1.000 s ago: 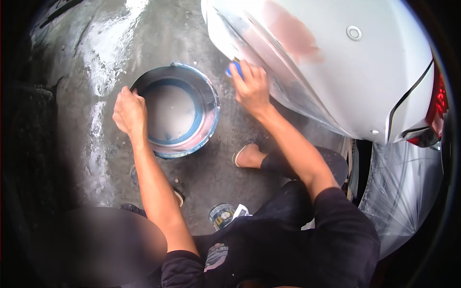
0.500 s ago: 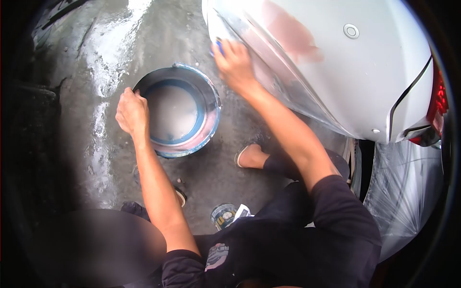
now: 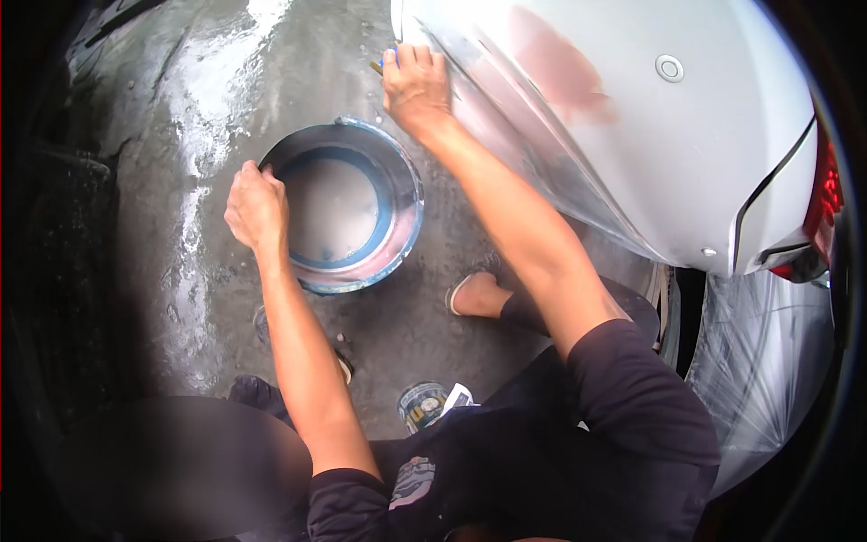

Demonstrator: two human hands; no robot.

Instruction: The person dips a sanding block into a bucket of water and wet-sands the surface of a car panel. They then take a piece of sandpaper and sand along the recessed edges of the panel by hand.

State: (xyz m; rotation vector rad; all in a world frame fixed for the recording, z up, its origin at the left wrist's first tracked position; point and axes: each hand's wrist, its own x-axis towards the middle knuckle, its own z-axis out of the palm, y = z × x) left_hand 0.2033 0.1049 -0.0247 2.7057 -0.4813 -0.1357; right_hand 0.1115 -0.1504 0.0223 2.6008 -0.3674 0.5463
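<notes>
My left hand [image 3: 257, 206] is closed on the left rim of a round bucket [image 3: 408, 226]. Cloudy whitish water lies inside it, and its blue and pinkish wall is smeared. Up by the edge of a silver car bumper [image 3: 704, 154], my right hand [image 3: 417, 88] has its fingers bent around a small blue-and-yellow pad [image 3: 377, 67]. Most of the pad is hidden behind the fingers, so its exact kind does not show. Reddish-brown patches [image 3: 560, 68] and dull, scuffed areas mark the bumper beside that hand.
Wet grey concrete floor [image 3: 194, 298] runs along the left. A printed can [image 3: 422, 404] with a white paper stands near my body. Clear plastic sheeting [image 3: 750, 361] hangs at the right, below a red tail light [image 3: 826, 203]. A blurred dark round shape fills the lower left.
My right hand has moved up and slightly left along the bumper edge, with the pad in it. The left hand keeps its hold on the bucket rim. The whole view has shifted slightly.
</notes>
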